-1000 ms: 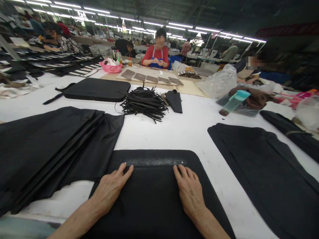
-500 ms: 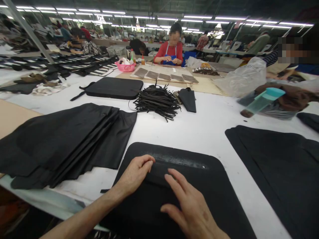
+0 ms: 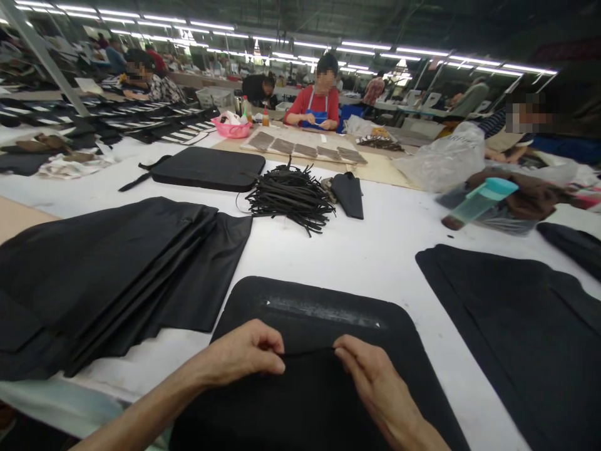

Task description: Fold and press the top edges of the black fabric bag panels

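Pinching a thin dark edge [image 3: 307, 354] between thumb and fingers, the left hand [image 3: 251, 351] and the right hand [image 3: 370, 371] stand apart, the edge running between them. A rounded black panel [image 3: 305, 333] lies beneath both hands, a whitish streak [image 3: 319, 309] just beyond them. Farther ahead lies a bundle of black strips [image 3: 291, 195]; black sheets [image 3: 117, 263] lie left of the left hand, black pieces [image 3: 521, 319] right of the right hand.

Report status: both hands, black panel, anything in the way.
Left hand and right hand pinching thin black edge between them. Black panel beneath, pale streak toward far side. Black strip bundle beyond, apart from panel.
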Demonstrator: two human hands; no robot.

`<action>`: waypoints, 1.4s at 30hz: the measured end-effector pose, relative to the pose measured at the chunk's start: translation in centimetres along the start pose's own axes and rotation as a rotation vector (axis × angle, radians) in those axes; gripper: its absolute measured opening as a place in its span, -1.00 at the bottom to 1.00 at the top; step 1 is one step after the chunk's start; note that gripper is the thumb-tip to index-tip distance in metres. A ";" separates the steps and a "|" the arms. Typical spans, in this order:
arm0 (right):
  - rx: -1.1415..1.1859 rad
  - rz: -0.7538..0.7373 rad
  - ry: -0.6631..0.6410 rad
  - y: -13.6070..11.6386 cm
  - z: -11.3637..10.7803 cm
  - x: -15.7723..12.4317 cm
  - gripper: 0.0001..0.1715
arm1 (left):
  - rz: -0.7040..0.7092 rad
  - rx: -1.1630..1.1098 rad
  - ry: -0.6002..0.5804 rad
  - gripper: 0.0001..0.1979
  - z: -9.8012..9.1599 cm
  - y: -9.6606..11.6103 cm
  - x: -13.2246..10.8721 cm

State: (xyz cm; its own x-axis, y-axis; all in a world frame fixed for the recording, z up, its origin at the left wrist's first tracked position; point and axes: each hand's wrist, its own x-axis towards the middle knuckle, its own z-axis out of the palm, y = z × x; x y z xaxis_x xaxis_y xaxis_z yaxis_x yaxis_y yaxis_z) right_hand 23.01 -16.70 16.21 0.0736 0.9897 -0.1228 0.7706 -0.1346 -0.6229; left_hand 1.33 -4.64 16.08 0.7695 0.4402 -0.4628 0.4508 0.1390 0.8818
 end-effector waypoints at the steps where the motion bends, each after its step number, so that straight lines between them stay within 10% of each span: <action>1: -0.003 0.063 -0.018 0.9 -0.7 -0.1 -0.67 | -0.001 0.028 -0.002 -0.88 -0.5 -0.1 -0.1; 15: 0.359 0.344 -0.087 8.5 -3.7 1.5 -0.57 | -0.021 -0.312 0.280 -0.71 -3.6 -1.4 2.5; 42: 0.320 0.503 0.027 14.2 -4.2 4.0 -0.55 | -0.141 0.094 0.558 -0.90 -4.9 -2.2 5.8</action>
State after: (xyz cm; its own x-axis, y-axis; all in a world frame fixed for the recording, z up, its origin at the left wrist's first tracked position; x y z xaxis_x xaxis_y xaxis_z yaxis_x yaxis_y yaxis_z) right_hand 36.90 -14.45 10.12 0.3993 0.8011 -0.4458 0.4087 -0.5908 -0.6956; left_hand 2.57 1.99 11.94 0.3563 0.8274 -0.4341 0.5892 0.1617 0.7917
